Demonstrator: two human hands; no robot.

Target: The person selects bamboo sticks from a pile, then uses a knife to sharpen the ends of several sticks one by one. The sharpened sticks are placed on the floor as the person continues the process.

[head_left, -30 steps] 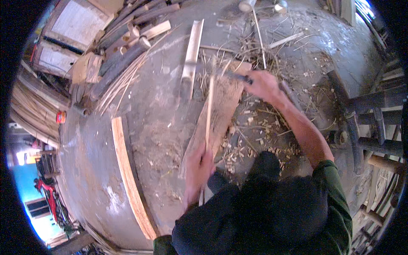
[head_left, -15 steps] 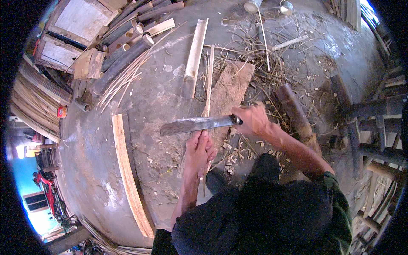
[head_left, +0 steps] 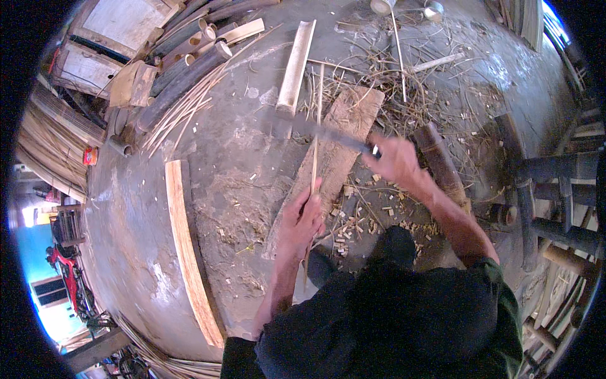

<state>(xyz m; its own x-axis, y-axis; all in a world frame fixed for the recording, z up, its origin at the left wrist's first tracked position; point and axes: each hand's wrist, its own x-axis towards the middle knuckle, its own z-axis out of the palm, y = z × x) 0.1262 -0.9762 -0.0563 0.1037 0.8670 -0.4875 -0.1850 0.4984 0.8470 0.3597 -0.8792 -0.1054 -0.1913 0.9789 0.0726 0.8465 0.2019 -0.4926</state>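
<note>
My left hand (head_left: 304, 218) is closed around a thin bamboo strip (head_left: 315, 158), which runs away from me across the view. The strip's near end shows below the hand. In my right hand (head_left: 394, 161) is the handle of a machete (head_left: 344, 139); its blade is blurred by motion and lies across the strip, ahead of the left hand. Whether the blade touches the strip I cannot tell. Beneath both lies a rough wooden board (head_left: 356, 114) on the floor. Small cut chips (head_left: 344, 237) are scattered right of the left hand.
A split bamboo piece (head_left: 297, 69) lies ahead, and a long pale slat (head_left: 183, 246) to the left. Tangled shavings (head_left: 372, 76) spread beyond the board. Bamboo poles (head_left: 189, 76) and thin strips (head_left: 186, 114) lie at far left. A dark bamboo section (head_left: 439, 158) rests at right, near a bamboo rack (head_left: 562, 196).
The machete has moved forward along the strip, away from my left hand, and its blade tip has swung farther away. My right hand has shifted slightly right. The left hand still grips the strip.
</note>
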